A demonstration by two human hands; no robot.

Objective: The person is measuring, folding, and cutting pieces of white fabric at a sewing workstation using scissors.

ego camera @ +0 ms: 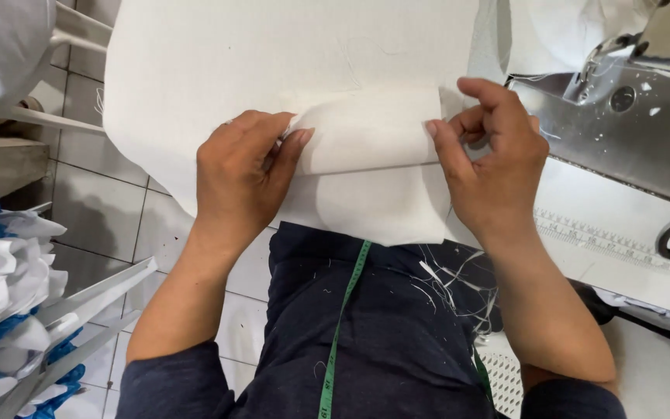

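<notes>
Now holding white cloth (288,70) over lap, fold at 12 o'clock of belly. Left hand (243,182) & right hand (492,159) both pinched shut on folded edge (370,132). Could slip crooked if pinch loosens. Sewing machine (622,116) at 2 o'clock, may snag cloth.

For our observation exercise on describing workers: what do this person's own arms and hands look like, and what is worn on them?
Both arms are bare from the elbow down, with dark navy sleeves pushed up near the elbows. The left hand and right hand wear no gloves; no rings or watch show. A green measuring tape hangs down the dark navy top.
</notes>
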